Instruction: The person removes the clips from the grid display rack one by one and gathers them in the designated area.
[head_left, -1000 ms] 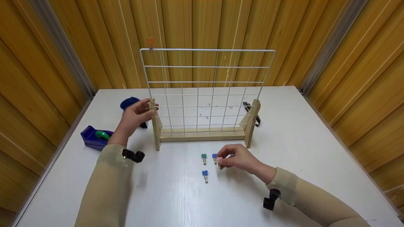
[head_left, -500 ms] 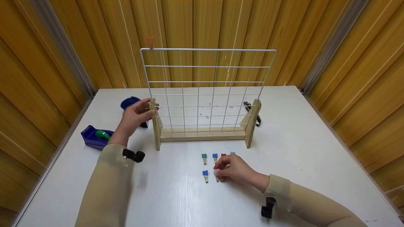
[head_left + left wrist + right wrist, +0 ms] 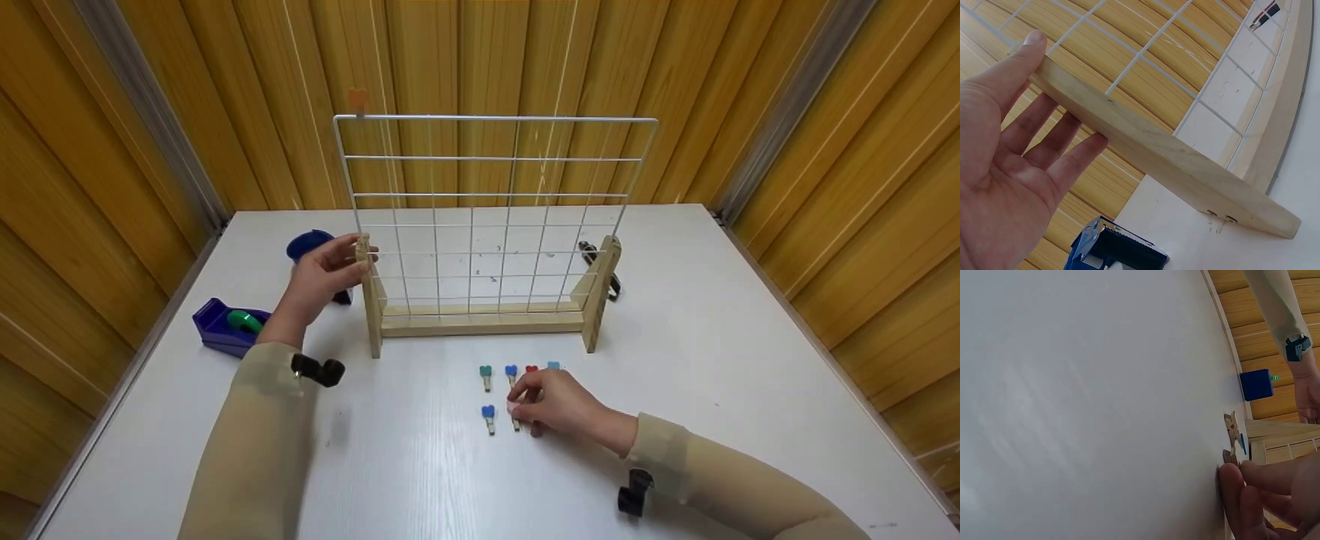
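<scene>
At the near side of the table, my right hand (image 3: 566,405) pinches a small wooden clothespin with a pink top (image 3: 514,409), its wooden end on or close over the tabletop. Just left of it lies a blue-topped clothespin (image 3: 489,417). Behind are a green one (image 3: 486,377), another blue (image 3: 511,372), a red (image 3: 531,368) and a light blue one (image 3: 553,365), the last two partly covered by the hand. My left hand (image 3: 319,277) grips the left wooden upright (image 3: 1145,135) of a wire grid stand, thumb on one side, fingers on the other.
The white wire grid (image 3: 487,194) rises from the stand, with an orange clip (image 3: 358,100) on its top bar. Left are a purple tape dispenser (image 3: 225,341) with green tape and a blue object (image 3: 307,244). A black tool (image 3: 614,286) lies behind the right upright.
My right hand has moved toward me with the pink clothespin, down beside the near blue one, uncovering the red and light blue clothespins. The left hand stays put on the upright.
</scene>
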Demonstrator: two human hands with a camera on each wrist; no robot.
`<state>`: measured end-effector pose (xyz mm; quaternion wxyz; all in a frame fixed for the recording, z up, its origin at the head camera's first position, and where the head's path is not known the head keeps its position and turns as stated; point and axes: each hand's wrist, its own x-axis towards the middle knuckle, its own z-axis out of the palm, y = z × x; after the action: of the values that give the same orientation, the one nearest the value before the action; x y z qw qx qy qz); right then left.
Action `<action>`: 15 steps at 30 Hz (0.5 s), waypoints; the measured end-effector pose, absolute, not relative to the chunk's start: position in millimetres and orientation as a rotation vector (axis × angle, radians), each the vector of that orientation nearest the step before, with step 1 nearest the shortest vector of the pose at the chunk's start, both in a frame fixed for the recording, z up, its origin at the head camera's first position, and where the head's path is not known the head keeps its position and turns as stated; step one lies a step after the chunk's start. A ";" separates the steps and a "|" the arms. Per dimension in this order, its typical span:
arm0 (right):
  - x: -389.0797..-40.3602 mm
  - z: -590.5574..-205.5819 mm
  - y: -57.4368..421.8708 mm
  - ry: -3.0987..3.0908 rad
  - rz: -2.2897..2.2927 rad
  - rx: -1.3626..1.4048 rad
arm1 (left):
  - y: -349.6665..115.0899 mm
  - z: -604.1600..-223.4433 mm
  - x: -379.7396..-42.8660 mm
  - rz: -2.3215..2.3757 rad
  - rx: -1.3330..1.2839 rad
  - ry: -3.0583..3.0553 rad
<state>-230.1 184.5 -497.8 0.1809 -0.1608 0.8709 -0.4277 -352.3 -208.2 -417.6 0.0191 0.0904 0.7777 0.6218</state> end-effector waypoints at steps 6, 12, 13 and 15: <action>-232.8 -491.5 187.5 2.497 -1.232 -0.480 | -208.2 -417.3 -352.0 1.920 0.273 2.422; -236.1 -475.9 187.2 2.538 -1.255 -0.541 | -208.1 -417.1 -352.5 1.925 0.283 2.417; -236.8 -472.5 186.8 2.538 -1.262 -0.545 | -208.1 -417.1 -352.6 1.925 0.286 2.418; -238.8 -464.8 185.6 2.540 -1.276 -0.554 | -208.2 -417.0 -352.6 1.925 0.284 2.418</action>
<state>-238.8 185.6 -464.8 0.1226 -0.1899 0.8705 -0.4372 -352.6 -208.2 -417.0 0.0190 0.0914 0.7790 0.6200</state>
